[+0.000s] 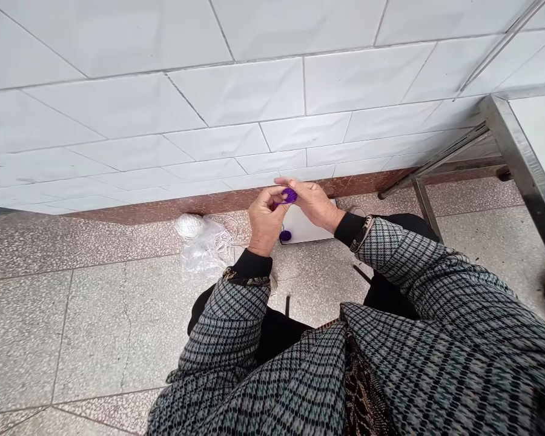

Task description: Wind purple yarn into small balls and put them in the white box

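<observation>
A small round purple yarn piece [289, 195] is pinched between my two hands, held up in front of me. My left hand [267, 219] grips its left edge with thumb and fingers bent together. From the other side, my right hand [314, 203] closes on it with thumb and fingertips. Whether a hook or needle is among the fingers I cannot make out. Below the hands, a second purple yarn bundle [286, 235] rests at the left corner of a white flat board or box [306, 227], partly hidden by my hands.
On the floor to the left lies a white yarn ball [189, 226] beside a clear plastic bag [204, 251] with loose white strands. A white tiled wall [236, 91] rises ahead. At right stands a metal-framed table [522, 163], its leg reaching the floor.
</observation>
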The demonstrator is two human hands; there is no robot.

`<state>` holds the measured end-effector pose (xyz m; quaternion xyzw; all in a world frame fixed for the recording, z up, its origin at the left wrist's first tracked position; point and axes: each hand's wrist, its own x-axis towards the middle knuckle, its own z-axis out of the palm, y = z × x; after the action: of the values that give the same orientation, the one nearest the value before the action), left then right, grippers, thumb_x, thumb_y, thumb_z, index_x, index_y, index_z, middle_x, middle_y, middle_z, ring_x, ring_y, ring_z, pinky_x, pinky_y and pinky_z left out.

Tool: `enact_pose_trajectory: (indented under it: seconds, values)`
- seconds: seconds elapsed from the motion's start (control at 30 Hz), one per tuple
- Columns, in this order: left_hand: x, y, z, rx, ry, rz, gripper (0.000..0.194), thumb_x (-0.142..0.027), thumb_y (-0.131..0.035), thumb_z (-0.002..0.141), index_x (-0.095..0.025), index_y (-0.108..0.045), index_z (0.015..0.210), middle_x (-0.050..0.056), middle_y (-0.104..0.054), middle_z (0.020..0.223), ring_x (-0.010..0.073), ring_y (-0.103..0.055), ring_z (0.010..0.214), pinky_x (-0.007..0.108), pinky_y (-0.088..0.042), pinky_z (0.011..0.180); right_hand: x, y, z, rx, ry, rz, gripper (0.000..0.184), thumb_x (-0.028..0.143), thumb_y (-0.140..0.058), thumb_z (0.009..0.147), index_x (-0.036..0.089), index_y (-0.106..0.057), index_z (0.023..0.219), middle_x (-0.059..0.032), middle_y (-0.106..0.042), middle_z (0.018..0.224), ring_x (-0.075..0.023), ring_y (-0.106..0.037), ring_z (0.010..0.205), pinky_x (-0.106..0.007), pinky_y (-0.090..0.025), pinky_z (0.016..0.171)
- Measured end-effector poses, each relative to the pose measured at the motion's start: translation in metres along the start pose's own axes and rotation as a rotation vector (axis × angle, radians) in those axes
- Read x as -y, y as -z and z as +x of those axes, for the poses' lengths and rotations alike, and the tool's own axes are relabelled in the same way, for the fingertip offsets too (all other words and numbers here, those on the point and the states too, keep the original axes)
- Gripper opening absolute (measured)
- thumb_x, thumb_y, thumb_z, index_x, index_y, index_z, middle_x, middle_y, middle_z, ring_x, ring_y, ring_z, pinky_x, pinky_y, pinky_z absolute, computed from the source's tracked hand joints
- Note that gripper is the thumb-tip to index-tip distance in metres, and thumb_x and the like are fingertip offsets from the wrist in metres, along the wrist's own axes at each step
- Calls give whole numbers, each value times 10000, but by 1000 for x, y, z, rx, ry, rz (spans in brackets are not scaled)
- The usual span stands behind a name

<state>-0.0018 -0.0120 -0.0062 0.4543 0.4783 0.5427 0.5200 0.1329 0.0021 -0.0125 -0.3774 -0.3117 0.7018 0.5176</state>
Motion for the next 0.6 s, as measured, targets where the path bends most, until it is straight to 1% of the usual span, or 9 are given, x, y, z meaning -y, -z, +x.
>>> enact_pose_trajectory:
  seconds: [0.03, 0.1, 0.17, 0.23, 0.33, 0.47, 0.53, 0.6]
  values:
    - [-1, -2, -1, -8, -1, -4, 280, 54, -826, 771, -217, -806, 840, -26, -772, 832, 132, -682, 791, 234, -563, 849, 0, 0, 0, -15, 31, -32, 326, 264, -782, 1016, 189, -748, 701, -78, -781, 1262, -161, -692, 1024, -293, -596, 973]
    - [-3, -4, -4, -16, -10, -15, 295, 77, -795, 768, -212, -785, 826, -30, -753, 809, 128, -678, 774, 226, -564, 824, 0, -1, 0, -15, 100, -87, 362, 223, -756, 1017, 191, -722, 658, -59, -766, 1285, -147, -692, 1054, -280, -587, 998]
    - [-4, -5, -6, -2, -52, -29, 285, 71, -794, 772, -208, -775, 827, -33, -733, 788, 117, -668, 748, 212, -558, 789, 0, 0, -1, 10, 170, -117, 370, 199, -734, 1018, 200, -728, 648, -46, -767, 1234, -137, -693, 1055, -267, -580, 990]
    - [-3, -5, -6, 35, -117, -53, 261, 35, -824, 771, -209, -772, 848, -33, -728, 790, 107, -653, 728, 202, -548, 753, -1, 0, -1, 17, 211, -138, 359, 216, -722, 1026, 215, -753, 669, -39, -768, 1168, -134, -691, 1038, -261, -580, 965]
    - [8, -2, -1, 93, -223, -81, 260, -27, -867, 732, -217, -758, 871, -35, -731, 814, 104, -645, 719, 203, -548, 721, 1, -1, -2, 6, 223, -188, 388, 279, -736, 1030, 215, -738, 648, -39, -763, 1084, -141, -689, 1040, -262, -582, 965]
    - [25, 4, 9, 162, -376, -80, 271, -120, -881, 717, -234, -746, 922, -40, -722, 818, 101, -615, 674, 199, -530, 652, 4, -1, -2, 30, 241, -215, 429, 326, -789, 1002, 206, -697, 601, -39, -759, 1058, -149, -693, 1032, -281, -588, 988]
    - [29, 5, 11, 173, -435, -67, 297, -133, -870, 735, -246, -765, 989, -34, -731, 855, 97, -597, 665, 196, -518, 633, 4, 1, 0, 21, 245, -223, 406, 320, -790, 1004, 209, -716, 621, -37, -758, 1053, -148, -693, 1014, -287, -586, 998]
    - [29, 6, 11, 162, -472, -50, 296, -125, -852, 743, -250, -775, 1000, -28, -736, 867, 105, -613, 682, 205, -529, 645, 3, 4, 1, 4, 242, -232, 377, 303, -776, 1012, 208, -733, 649, -38, -755, 1042, -145, -686, 981, -285, -587, 981]
